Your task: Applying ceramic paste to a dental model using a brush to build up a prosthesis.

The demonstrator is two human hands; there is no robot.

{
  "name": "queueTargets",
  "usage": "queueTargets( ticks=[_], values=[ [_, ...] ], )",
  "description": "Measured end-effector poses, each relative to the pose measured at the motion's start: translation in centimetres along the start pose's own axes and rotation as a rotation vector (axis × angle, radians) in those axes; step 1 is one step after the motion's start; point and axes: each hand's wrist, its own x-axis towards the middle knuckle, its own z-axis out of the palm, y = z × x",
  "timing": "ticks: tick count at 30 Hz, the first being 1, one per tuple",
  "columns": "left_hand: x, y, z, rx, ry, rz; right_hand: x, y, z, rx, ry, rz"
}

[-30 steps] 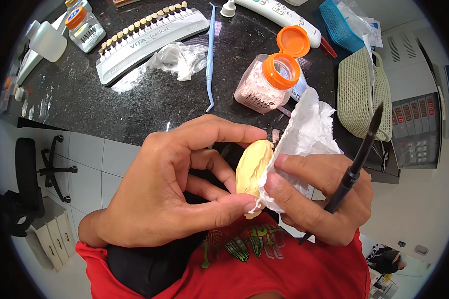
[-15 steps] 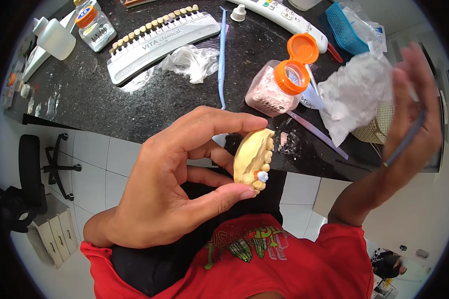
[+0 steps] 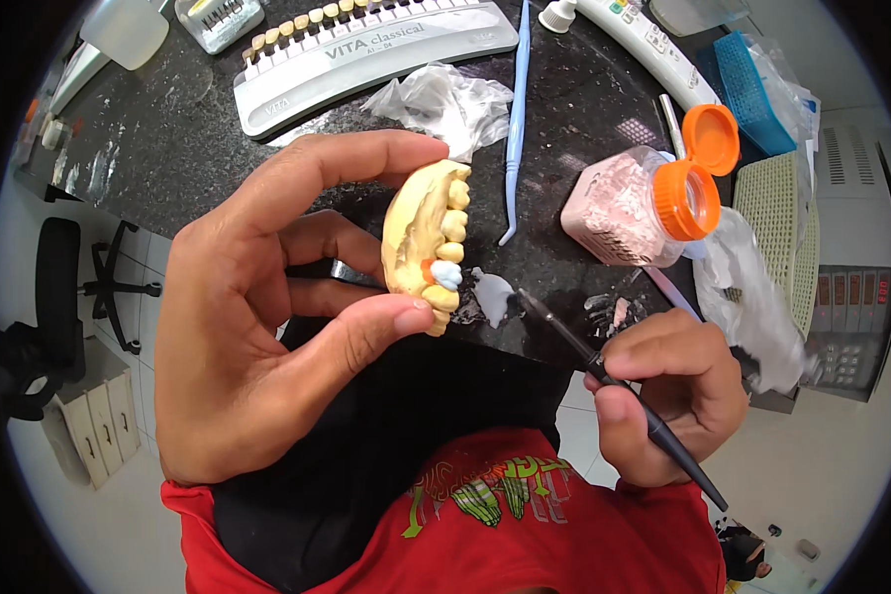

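Observation:
My left hand [image 3: 238, 307] grips a yellow plaster dental cast [image 3: 406, 230] between thumb and fingers, its row of teeth turned right. One tooth on it is a pale bluish-white crown [image 3: 446, 274], with an orange-red patch beside it. In my right hand [image 3: 678, 396] is a slim black brush [image 3: 576, 342], pinched by thumb and fingers. Its tip points up and left, apart from the cast, close to a whitish smear [image 3: 492, 295] on the dark counter. An orange-lidded jar [image 3: 612, 210] of pink powder stands open beyond the brush.
A tooth shade guide [image 3: 376, 61] lies at the back, with crumpled tissue [image 3: 445, 104] in front. A blue dental instrument [image 3: 517, 129] lies beside it. At right are a cream basket [image 3: 777, 213], a crumpled white sheet [image 3: 747, 297], a blue basket [image 3: 752, 89] and a keypad unit [image 3: 846, 317].
My right hand, raised and blurred at far right before, has come down and inward with the brush. The cast in my left hand has shifted left and up. The whole view has shifted.

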Motion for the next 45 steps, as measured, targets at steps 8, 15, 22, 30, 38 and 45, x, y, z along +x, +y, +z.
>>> queueTargets(
  ticks=[8,15,22,30,38,45],
  values=[
    [0.5,-0.6,-0.7,0.098,-0.066,0.005,-0.1,0.6,0.3,0.004,0.027,0.072],
    [0.6,-0.5,-0.5,0.143,-0.074,0.011,0.1,0.4,0.1,-0.011,0.009,0.077],
    [0.6,0.8,1.2,0.233,0.030,-0.070,-0.3,0.5,0.3,0.036,0.080,0.144],
    [0.1,1.8,1.2,0.258,0.057,-0.060,0.1,0.3,0.3,0.077,0.030,0.127],
    [0.6,-0.7,-0.9,0.105,-0.095,0.064,-0.3,0.5,-0.2,0.078,-0.002,0.099],
    [0.6,-1.3,-1.3,0.164,-0.173,0.182,-0.1,0.5,0.0,0.139,-0.024,-0.124]
  ],
)
